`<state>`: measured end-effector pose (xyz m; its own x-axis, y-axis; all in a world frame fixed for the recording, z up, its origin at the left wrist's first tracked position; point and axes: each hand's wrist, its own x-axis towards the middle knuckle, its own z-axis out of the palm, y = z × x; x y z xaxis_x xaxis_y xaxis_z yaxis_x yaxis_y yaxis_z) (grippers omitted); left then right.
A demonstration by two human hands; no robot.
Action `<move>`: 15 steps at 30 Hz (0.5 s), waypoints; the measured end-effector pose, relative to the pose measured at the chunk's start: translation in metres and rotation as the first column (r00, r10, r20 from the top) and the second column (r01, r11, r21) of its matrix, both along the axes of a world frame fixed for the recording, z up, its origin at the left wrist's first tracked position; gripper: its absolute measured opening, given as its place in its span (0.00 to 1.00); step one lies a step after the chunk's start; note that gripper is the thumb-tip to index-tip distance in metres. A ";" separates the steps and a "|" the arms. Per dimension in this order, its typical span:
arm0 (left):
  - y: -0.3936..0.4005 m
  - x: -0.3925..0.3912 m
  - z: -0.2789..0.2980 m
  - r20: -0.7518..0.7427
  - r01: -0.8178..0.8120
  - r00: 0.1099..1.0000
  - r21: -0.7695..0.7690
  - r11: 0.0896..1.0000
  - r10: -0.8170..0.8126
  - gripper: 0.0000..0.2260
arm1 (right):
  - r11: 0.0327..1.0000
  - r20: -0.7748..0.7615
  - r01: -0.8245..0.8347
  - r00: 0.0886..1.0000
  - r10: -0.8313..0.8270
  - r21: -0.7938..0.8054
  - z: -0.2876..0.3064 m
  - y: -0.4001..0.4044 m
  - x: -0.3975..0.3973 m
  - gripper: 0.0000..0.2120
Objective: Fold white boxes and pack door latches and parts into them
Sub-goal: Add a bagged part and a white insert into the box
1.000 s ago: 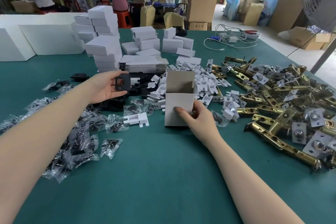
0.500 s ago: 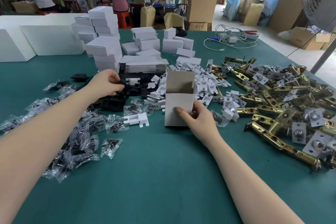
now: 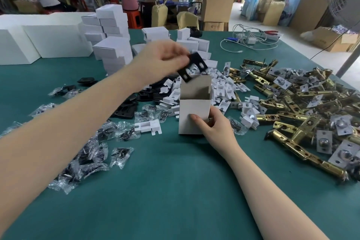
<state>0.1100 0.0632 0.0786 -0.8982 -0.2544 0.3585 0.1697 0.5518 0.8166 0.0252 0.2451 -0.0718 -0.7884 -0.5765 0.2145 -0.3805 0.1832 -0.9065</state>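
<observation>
Two bare forearms reach forward over a green table (image 3: 175,191).

Nearest, at 5 o'clock from the middle of the view, the right hand (image 3: 216,126) steadies an upright white box (image 3: 193,116). Its thumb presses the front wall and its fingers curl round the right side, so it is grasping the box. The box stands at the centre with its top open and its rear flap raised.

Just above the opening, at 12 o'clock from the box, the left hand (image 3: 161,58) pinches a flat black plate (image 3: 192,67) between thumb and fingers. The plate is tilted and blurred, its lower corner hanging at the box's left rim.

Risks, as a judgement: the tilted plate may catch on the rim or a side flap and bend the thin card. If the right hand's hold is light, a snag may tip or slide the box. A loosened pinch may drop the plate outside the box, among the loose parts.

At 9 o'clock lie clear bags of screws (image 3: 85,154). At 3 o'clock sprawls a heap of brass door latches (image 3: 292,115). Behind the box lies a heap of small white inserts (image 3: 224,87). Farther off, at 11 o'clock, stand stacks of folded boxes (image 3: 113,50).
</observation>
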 end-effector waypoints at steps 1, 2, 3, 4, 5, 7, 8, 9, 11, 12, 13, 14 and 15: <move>0.010 -0.002 0.000 0.064 0.032 0.998 -0.166 0.986 -0.022 0.05 | 1.000 -0.008 -0.001 1.000 0.001 0.002 0.000 0.000 0.001 0.09; 0.018 -0.005 -0.003 0.103 0.044 0.995 -0.328 0.944 -0.010 0.04 | 1.000 -0.012 -0.004 1.000 0.004 0.001 0.000 0.000 0.001 0.11; 0.023 -0.008 -0.007 0.124 0.048 0.992 -0.457 0.888 0.010 0.04 | 1.000 -0.015 -0.009 1.000 0.009 -0.003 0.000 0.000 0.002 0.12; 0.027 -0.010 -0.011 0.137 0.050 0.990 -0.541 0.840 0.029 0.05 | 1.000 -0.015 -0.013 1.000 0.013 -0.007 0.001 0.000 0.003 0.14; 0.030 -0.012 -0.014 0.141 0.043 0.989 -0.584 0.811 0.050 0.06 | 1.000 -0.016 -0.018 1.000 0.017 -0.008 0.001 0.001 0.003 0.15; 0.031 -0.015 -0.016 0.124 0.019 0.990 -0.593 0.805 0.068 0.08 | 1.000 -0.023 -0.021 1.000 0.021 -0.001 0.001 0.001 0.002 0.13; 0.030 -0.017 -0.016 0.111 0.009 0.992 -0.573 0.820 0.066 0.08 | 1.000 -0.025 -0.020 0.999 0.020 0.002 0.001 0.000 0.002 0.11; 0.029 -0.019 -0.015 0.104 0.005 0.993 -0.548 0.836 0.062 0.09 | 1.000 -0.026 -0.018 0.999 0.018 0.005 0.001 0.000 0.001 0.09; 0.027 -0.022 -0.013 0.145 0.042 0.989 -0.527 0.849 0.041 0.09 | 1.000 -0.024 -0.015 1.000 0.015 0.008 0.001 0.000 0.000 0.09; 0.026 -0.023 -0.012 0.185 0.078 0.983 -0.518 0.852 0.022 0.09 | 1.000 -0.021 -0.013 1.000 0.014 0.009 0.001 0.000 0.000 0.10; 0.025 -0.024 -0.012 0.216 0.109 0.976 -0.500 0.859 0.003 0.09 | 1.000 -0.017 -0.013 1.000 0.014 0.008 0.002 0.000 0.000 0.10; 0.025 -0.025 -0.013 0.232 0.125 0.973 -0.480 0.868 -0.012 0.09 | 1.000 -0.015 -0.014 1.000 0.014 0.008 0.001 0.000 0.000 0.10; 0.024 -0.026 -0.013 0.235 0.131 0.972 -0.461 0.878 -0.021 0.09 | 1.000 -0.016 -0.013 1.000 0.013 0.008 0.001 0.000 0.000 0.11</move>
<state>0.0844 0.0877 0.0658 -0.9766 -0.0328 0.2126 0.0761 0.8716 0.4842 0.0247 0.2454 -0.0705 -0.7773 -0.5886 0.2222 -0.3973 0.1854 -0.8987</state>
